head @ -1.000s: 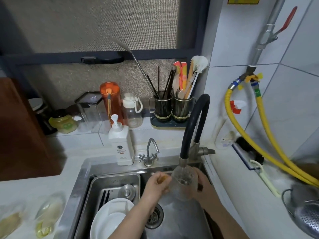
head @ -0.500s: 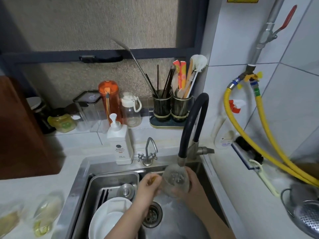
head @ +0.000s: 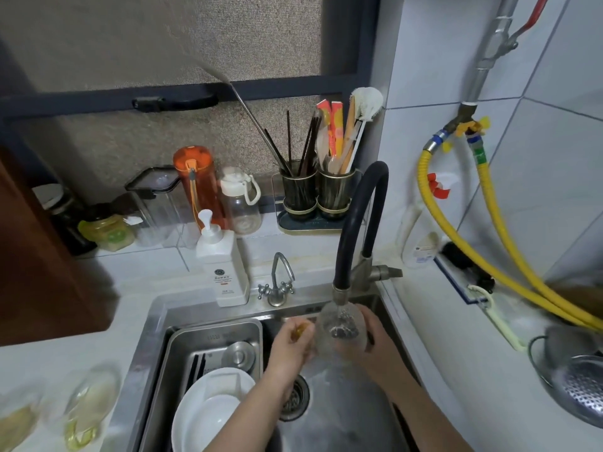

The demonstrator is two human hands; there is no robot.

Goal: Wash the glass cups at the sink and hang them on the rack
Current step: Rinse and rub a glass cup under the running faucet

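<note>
Glass cup held between both hands' grip, under faucet.

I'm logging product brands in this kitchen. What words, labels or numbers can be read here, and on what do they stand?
Nothing here can be read with certainty.
White pump bottle: round dark logo and small print lines, too blurred to read.
Steel drainer tray: stamped marking on its rim, illegible.
White spray bottle: label on its front, too small to read.

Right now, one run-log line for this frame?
step: rinsing | glass cup under black faucet over sink | right hand: holds cup | left hand: on cup, amber handle | rack: unseen
</note>
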